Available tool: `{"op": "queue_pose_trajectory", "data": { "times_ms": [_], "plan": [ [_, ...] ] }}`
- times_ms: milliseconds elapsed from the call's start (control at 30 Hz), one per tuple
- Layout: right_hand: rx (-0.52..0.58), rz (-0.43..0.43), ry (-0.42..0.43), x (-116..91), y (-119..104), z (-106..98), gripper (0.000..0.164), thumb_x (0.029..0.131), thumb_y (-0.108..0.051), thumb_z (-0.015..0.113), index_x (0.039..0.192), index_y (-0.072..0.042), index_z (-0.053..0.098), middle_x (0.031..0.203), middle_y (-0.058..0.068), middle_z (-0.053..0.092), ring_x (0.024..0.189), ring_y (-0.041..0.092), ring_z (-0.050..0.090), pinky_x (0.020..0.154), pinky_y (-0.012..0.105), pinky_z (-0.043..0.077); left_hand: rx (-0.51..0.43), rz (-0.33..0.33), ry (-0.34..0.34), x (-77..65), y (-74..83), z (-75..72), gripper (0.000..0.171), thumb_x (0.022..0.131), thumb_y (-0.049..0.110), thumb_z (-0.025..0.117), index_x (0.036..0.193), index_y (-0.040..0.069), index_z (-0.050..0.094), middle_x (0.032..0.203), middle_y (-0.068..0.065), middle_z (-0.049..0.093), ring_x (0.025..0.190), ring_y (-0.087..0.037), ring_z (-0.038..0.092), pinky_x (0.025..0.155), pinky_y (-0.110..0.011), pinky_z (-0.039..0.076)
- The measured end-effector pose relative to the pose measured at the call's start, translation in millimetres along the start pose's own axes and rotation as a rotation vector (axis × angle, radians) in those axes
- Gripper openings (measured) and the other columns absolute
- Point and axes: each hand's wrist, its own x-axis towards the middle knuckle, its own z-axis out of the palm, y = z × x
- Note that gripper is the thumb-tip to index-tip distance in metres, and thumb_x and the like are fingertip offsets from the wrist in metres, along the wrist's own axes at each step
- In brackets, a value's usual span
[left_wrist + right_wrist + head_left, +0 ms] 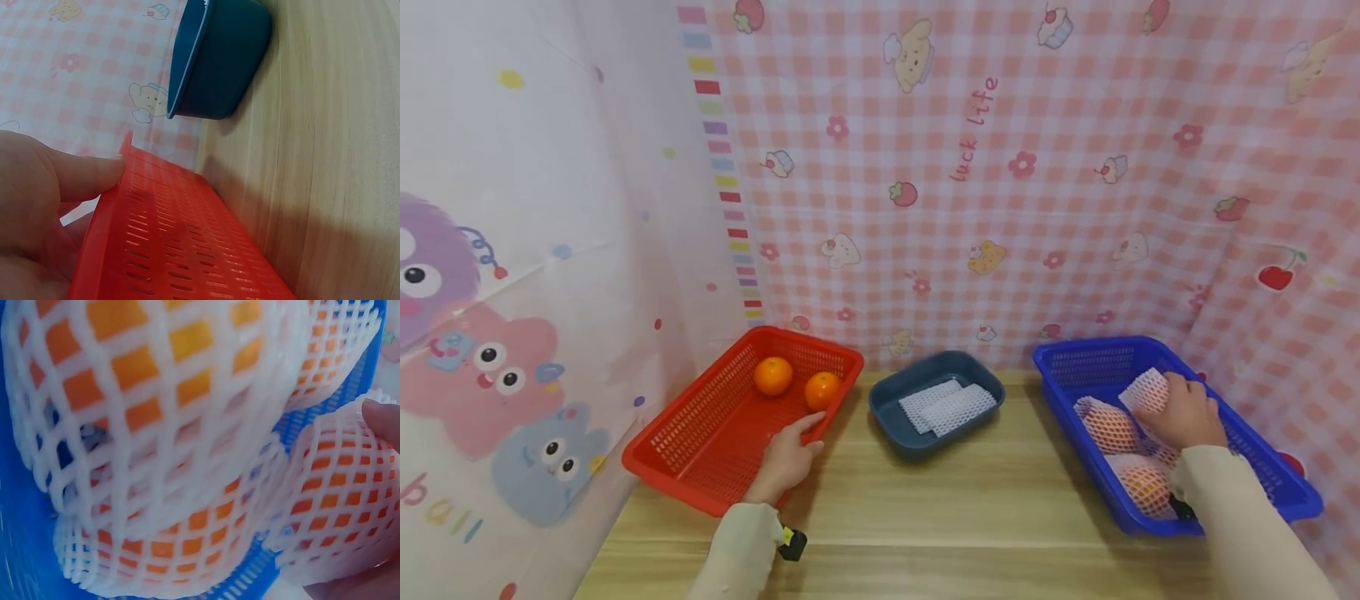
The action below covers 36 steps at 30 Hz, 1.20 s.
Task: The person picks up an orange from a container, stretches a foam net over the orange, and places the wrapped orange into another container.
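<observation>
At the red basket [700, 490] my left hand [787, 460] grips the right rim. In the left wrist view the thumb [94, 178] lies on the rim's outer side, with the fingers behind the wall. Two bare oranges, one at the back [772, 377] and one near the right wall [822, 391], sit inside. Over the blue basket [1262, 446] my right hand [1187, 412] holds an orange in a white foam net [340, 497], thumb and fingers on opposite sides. Several other netted oranges [1107, 427] lie beside and below it.
Between the baskets stands a dark teal tray [895, 433] with flat white foam nets [958, 410] in it. All rest on a wooden table [940, 517]. A pink checked cloth [880, 283] hangs behind, and a white printed sheet [617, 250] hangs at the left.
</observation>
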Motion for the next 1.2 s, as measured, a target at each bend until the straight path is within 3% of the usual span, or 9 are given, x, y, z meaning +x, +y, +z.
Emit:
{"op": "queue_pose_trajectory", "data": {
  "times_ms": [133,233,467,533,633,767,867,1067,1200],
  "plan": [
    [0.028,0.081,-0.081,2,10,3,0.107,0.082,-0.054,0.068,0.145,0.014,0.013,0.132,0.049,0.022,0.111,0.069,0.027,0.086,0.074,0.031,-0.009,-0.013,-0.005,0.7,0.7,1.6,0.049,0.092,0.008,0.065,0.139,0.015,0.055,0.137,-0.014,0.055,0.116,-0.034,0.054,0.095,-0.056,0.039],
    [0.052,0.112,-0.139,4,12,8,0.114,0.082,-0.057,0.068,0.144,0.017,0.008,0.131,0.05,0.022,0.111,0.069,0.029,0.086,0.073,0.033,-0.011,-0.023,-0.009,1.1,0.2,2.2,0.049,0.092,0.008,0.064,0.14,0.016,0.054,0.137,-0.015,0.054,0.116,-0.033,0.054,0.094,-0.055,0.039],
    [-0.045,0.048,-0.11,3,11,12,0.102,0.082,-0.058,0.066,0.137,0.017,0.025,0.126,0.049,0.021,0.113,0.068,0.02,0.08,0.075,0.031,-0.008,-0.013,-0.005,0.4,-1.6,2.0,0.049,0.092,0.009,0.065,0.14,0.016,0.055,0.137,-0.015,0.055,0.118,-0.034,0.053,0.099,-0.057,0.036],
    [-0.062,0.039,-0.135,3,11,12,0.104,0.083,-0.063,0.062,0.139,0.016,0.025,0.127,0.049,0.021,0.112,0.069,0.02,0.079,0.076,0.031,-0.009,-0.009,-0.003,0.5,-1.3,1.6,0.049,0.092,0.009,0.065,0.14,0.016,0.055,0.137,-0.015,0.055,0.115,-0.034,0.055,0.098,-0.057,0.037],
    [-0.011,0.05,-0.227,5,14,10,0.111,0.086,-0.067,0.055,0.142,0.019,0.012,0.13,0.052,0.019,0.113,0.07,0.023,0.082,0.075,0.032,-0.004,-0.009,0.004,0.7,-0.7,1.1,0.049,0.092,0.009,0.065,0.139,0.016,0.056,0.134,-0.015,0.057,0.094,-0.028,0.059,0.089,-0.051,0.042],
    [0.083,0.094,-0.32,6,19,8,0.114,0.09,-0.067,0.048,0.14,0.024,0.001,0.13,0.054,0.017,0.114,0.07,0.026,0.086,0.072,0.034,-0.004,-0.011,0.004,0.9,0.8,0.8,0.049,0.091,0.009,0.065,0.139,0.016,0.056,0.13,-0.016,0.059,0.065,-0.019,0.047,0.074,-0.04,0.042],
    [0.067,0.096,-0.33,6,23,8,0.11,0.091,-0.068,0.043,0.139,0.025,0.007,0.129,0.054,0.015,0.113,0.072,0.021,0.086,0.073,0.032,-0.013,-0.015,-0.002,0.9,1.8,0.9,0.049,0.092,0.008,0.065,0.139,0.015,0.055,0.131,-0.017,0.058,0.063,-0.019,0.044,0.075,-0.041,0.042],
    [0.021,0.038,-0.339,9,26,6,0.102,0.096,-0.062,0.037,0.137,0.027,0.011,0.133,0.053,0.018,0.117,0.07,0.023,0.092,0.072,0.03,-0.011,-0.016,0.007,0.4,2.1,1.0,0.049,0.091,0.007,0.065,0.139,0.015,0.056,0.133,-0.019,0.057,0.091,-0.027,0.055,0.098,-0.055,0.038],
    [0.001,-0.002,-0.35,9,24,6,0.095,0.098,-0.057,0.038,0.135,0.028,0.017,0.132,0.052,0.024,0.117,0.067,0.03,0.093,0.069,0.033,-0.013,-0.02,0.012,0.3,2.1,0.0,0.049,0.091,0.007,0.065,0.138,0.015,0.056,0.13,-0.018,0.059,0.074,-0.023,0.051,0.088,-0.049,0.043]
  ]
}}
